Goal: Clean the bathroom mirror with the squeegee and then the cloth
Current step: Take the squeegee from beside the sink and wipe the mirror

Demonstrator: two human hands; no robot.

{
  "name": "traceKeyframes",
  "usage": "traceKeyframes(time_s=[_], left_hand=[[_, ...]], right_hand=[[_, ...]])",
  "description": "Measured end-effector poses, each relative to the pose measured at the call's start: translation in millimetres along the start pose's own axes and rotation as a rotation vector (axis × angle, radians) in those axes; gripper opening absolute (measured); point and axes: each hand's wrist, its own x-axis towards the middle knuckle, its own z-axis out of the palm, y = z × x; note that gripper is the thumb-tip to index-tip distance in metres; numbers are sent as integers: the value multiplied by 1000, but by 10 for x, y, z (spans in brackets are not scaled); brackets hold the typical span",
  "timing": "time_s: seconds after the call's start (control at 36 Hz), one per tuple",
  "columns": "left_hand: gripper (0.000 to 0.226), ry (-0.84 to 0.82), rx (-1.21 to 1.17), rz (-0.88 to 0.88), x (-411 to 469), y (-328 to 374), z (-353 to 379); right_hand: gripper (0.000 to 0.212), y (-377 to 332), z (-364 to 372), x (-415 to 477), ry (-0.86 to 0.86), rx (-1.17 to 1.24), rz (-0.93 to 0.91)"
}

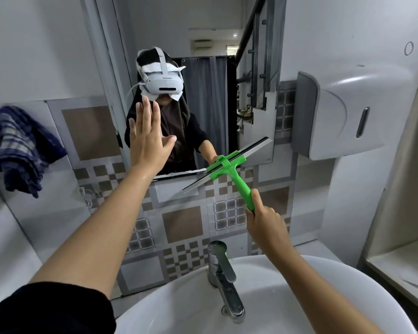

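The mirror (203, 68) hangs on the tiled wall above the basin and reflects a person wearing a headset. My left hand (147, 138) is flat against the mirror's lower left part, fingers spread and pointing up. My right hand (266, 220) grips the handle end of a green squeegee (232, 172). Its blade lies tilted across the mirror's bottom right corner, with the lower end past the mirror's edge over the tiles. A blue checked cloth (19, 150) hangs on the wall to the left, away from both hands.
A white basin (348, 285) with a chrome tap (223, 278) sits directly below the hands. A white and grey wall dispenser (343, 112) juts out right of the mirror. A small clear hook (89, 194) is on the tiles at left.
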Motion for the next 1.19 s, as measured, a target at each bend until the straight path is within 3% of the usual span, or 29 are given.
traceKeyframes(time_s=[0.28,0.56,0.72,0.86,0.94,1.06,1.19], left_hand=[[87,-13,-18,-2,-131,62,53],[82,-16,-112,18,-211,245,-20],[60,63,-252,393,-378,747,-204],[54,-105,-247,639,-621,795,-324],[52,-152,-204,663,-718,672,-417],[46,-93,-126,661,-767,457,-599],[43,-106,-119,632,-856,168,-818]], right_hand=[[47,203,177,-245,-5,98,154],[50,150,59,-456,81,244,50],[52,-34,-203,-315,112,401,-115],[54,-166,-571,-56,88,416,-273],[56,-244,-796,93,8,358,-345],[57,-447,-1029,241,-131,263,-518],[52,-759,-1109,375,-141,55,-685]])
